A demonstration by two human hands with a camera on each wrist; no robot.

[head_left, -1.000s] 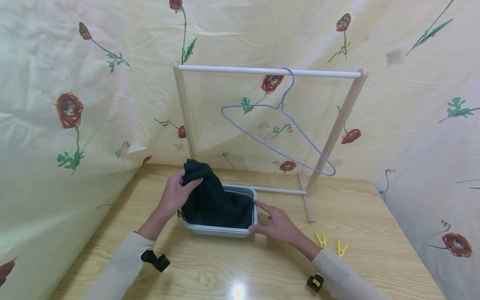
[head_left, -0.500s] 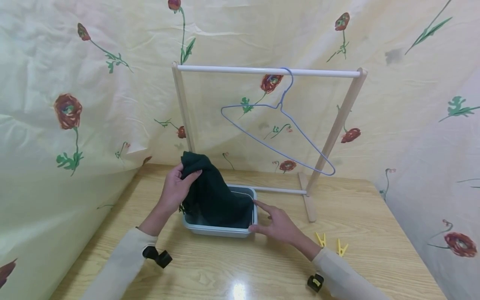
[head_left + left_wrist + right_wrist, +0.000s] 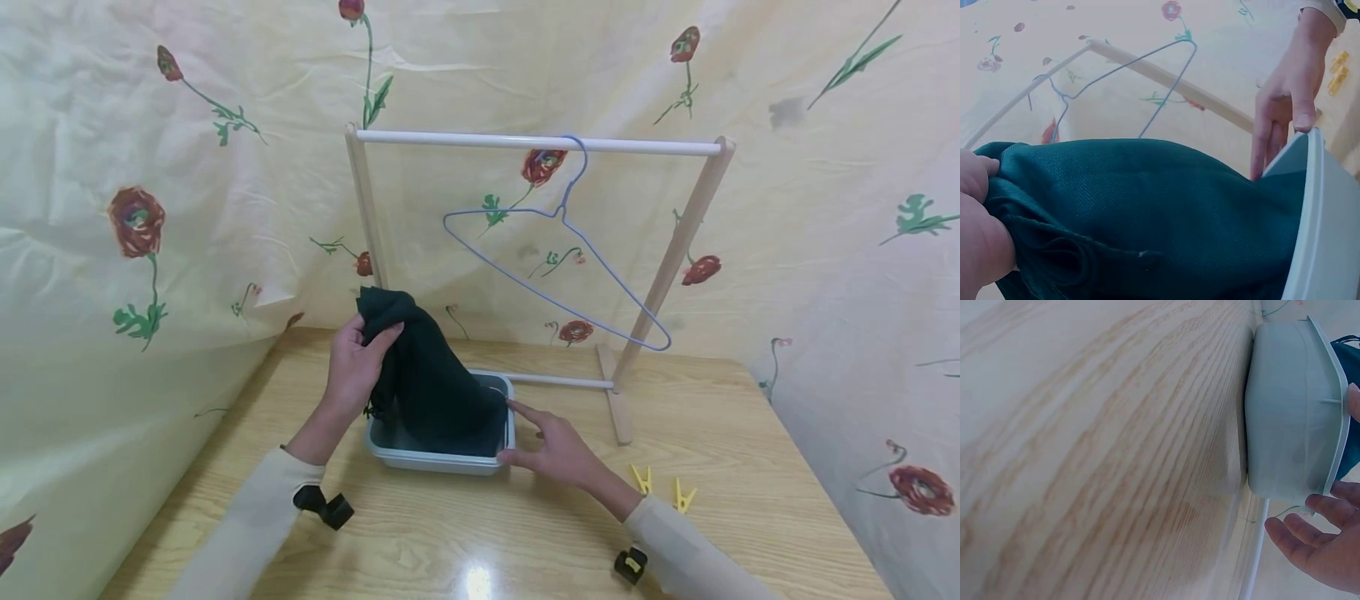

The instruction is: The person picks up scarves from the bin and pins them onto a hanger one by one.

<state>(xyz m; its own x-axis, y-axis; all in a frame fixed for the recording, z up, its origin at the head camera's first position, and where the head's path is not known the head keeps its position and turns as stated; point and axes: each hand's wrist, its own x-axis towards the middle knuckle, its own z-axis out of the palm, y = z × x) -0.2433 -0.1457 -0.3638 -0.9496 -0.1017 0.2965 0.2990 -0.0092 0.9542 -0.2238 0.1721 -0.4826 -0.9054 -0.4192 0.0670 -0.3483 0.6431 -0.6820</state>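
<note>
Fabric of a dark green scarf [image 3: 442,375] is bunched in my left hand [image 3: 356,362], pinched between thumb and fingers. Its raised end stands above the light grey-blue plastic basin [image 3: 438,462], while the rest slopes down inside. A bit of fringe dangles below the left hand. In the left wrist view the scarf [image 3: 1147,200] stretches from that hand to the basin wall [image 3: 1329,225]. My right hand [image 3: 558,450] touches the basin's right rim, thumb near the front corner, index finger farther back. The right wrist view shows the right hand's fingers [image 3: 1294,540] spread and fairly straight.
Behind the basin stands a wooden rack with a white top bar [image 3: 465,140]. A blue wire hanger [image 3: 558,275] hangs from it. Two yellow clothespins [image 3: 684,497] lie on the wooden table [image 3: 750,433] beside the right forearm. Floral cloth surrounds the table.
My left hand has risen, lifting the scarf's end higher and drawing its fringed side off the basin's left rim. More of the basin's inside shows. The right hand has stayed in place.
</note>
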